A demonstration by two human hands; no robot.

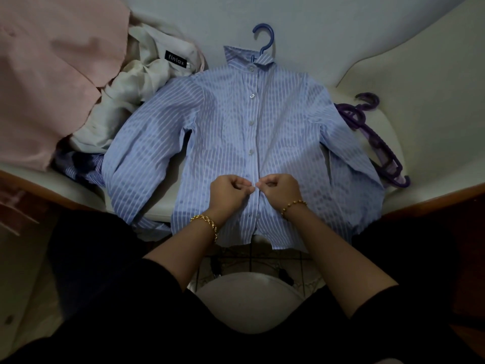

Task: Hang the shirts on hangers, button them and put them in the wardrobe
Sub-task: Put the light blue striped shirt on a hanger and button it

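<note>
**Both hands pinch the shirt's placket at the near edge**

The striped blue shirt (pixel 223 122) lies face up across the white cushioned seat (pixel 341 27), its hem hanging over the near edge and its sleeves spread towards the left and right edges. Bare cushion shows beyond the collar, where the hook of the blue hanger (pixel 265 38) sticks out.

The left hand (pixel 229 193) and right hand (pixel 280 191) meet at the lower placket, fingers curled, each pinching the fabric's edge. 4 buttons show above them.

At the left edge a pink garment (pixel 52 74), a cream garment (pixel 136 82) and another striped garment (pixel 81 169) are piled, touching the left sleeve. Purple hangers (pixel 378 148) lie near the right edge, just beside the right sleeve.
</note>
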